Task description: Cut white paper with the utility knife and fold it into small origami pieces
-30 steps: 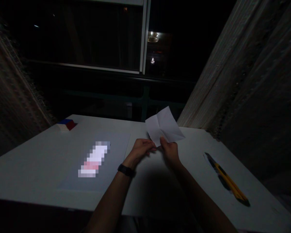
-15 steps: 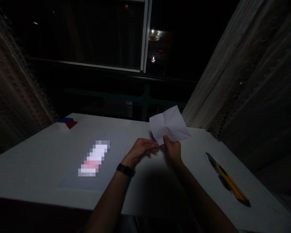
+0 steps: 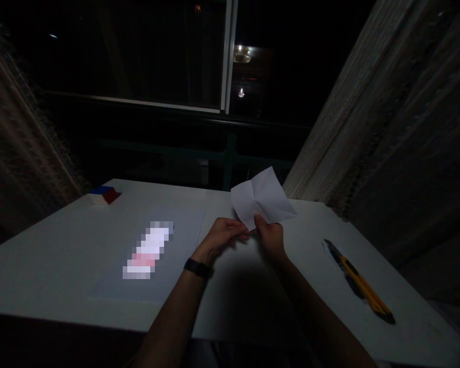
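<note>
A small creased piece of white paper (image 3: 266, 197) is held up above the table, its fold lines crossing near the middle. My right hand (image 3: 271, 239) grips its lower edge, thumb lying on the near face and fingers behind. At the paper's bottom corner, my left hand (image 3: 222, 237) has its fingers pressed together, with the tips on that corner. A dark band (image 3: 198, 268) circles my left wrist.
On the white table (image 3: 46, 266), a yellow and black utility knife (image 3: 364, 289) lies right. A larger paper sheet (image 3: 187, 240) lies left, bearing a bright pixelated oblong (image 3: 149, 250). Farther back sits a blue, red and white block (image 3: 103, 195). Curtains (image 3: 341, 102) flank a dark window.
The paper and my right hand have shifted slightly left, and the paper tilts a little differently. My left hand keeps nearly the same place and grip.
</note>
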`<state>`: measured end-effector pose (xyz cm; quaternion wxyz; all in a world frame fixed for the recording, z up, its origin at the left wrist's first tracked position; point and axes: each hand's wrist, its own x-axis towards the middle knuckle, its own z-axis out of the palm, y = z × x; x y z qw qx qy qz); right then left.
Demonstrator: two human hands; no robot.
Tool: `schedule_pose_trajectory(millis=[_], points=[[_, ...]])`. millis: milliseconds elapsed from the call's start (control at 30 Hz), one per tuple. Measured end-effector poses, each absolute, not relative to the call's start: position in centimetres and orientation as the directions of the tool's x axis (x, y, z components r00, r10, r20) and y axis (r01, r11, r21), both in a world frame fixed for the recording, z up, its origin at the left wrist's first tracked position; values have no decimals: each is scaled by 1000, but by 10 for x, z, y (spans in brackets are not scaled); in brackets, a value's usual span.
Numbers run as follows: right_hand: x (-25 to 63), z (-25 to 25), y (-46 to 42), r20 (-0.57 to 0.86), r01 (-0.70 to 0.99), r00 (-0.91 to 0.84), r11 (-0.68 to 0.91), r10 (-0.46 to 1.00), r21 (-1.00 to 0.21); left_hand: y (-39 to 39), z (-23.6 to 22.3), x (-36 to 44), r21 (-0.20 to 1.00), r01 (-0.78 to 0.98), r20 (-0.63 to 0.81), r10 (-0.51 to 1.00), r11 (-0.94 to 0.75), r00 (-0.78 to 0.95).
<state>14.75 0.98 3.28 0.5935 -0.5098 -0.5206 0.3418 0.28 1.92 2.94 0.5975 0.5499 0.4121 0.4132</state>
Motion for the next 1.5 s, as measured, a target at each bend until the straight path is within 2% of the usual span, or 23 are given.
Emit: schedule_pose_trajectory(millis=[100, 200, 300, 467, 600, 1000, 1200, 1300, 1400, 1500], points=[[147, 35, 9, 324, 148, 223, 297, 919, -944, 20, 28, 6, 998, -16, -62, 960, 68, 272], [147, 38, 7, 366, 171, 314, 328, 876, -929, 23, 25, 8, 994, 32, -110, 974, 106, 199], [149, 40, 7, 355, 157, 384, 319, 852, -935, 24, 23, 7, 993, 3, -114, 979, 115, 169], [150, 40, 7, 245, 94, 287, 228, 926, -969, 20, 29, 3, 997, -73, -7, 964, 27, 265], [149, 42, 5, 271, 122, 260, 246, 927, -961, 20, 29, 1, 996, -89, 16, 954, 12, 299], [150, 37, 7, 304, 217, 246, 253, 920, -943, 16, 34, 4, 998, -70, 9, 969, 8, 245], [147, 35, 8, 392, 188, 228, 355, 891, -916, 16, 36, 9, 998, -30, -47, 975, 54, 217], [147, 36, 7, 383, 185, 263, 343, 886, -921, 17, 34, 10, 996, -19, -77, 974, 82, 213], [152, 38, 7, 366, 218, 378, 302, 851, -928, 20, 29, 8, 991, -24, -127, 984, 131, 127], [157, 41, 8, 332, 235, 423, 252, 843, -939, 22, 27, 5, 990, -76, -110, 986, 120, 126]])
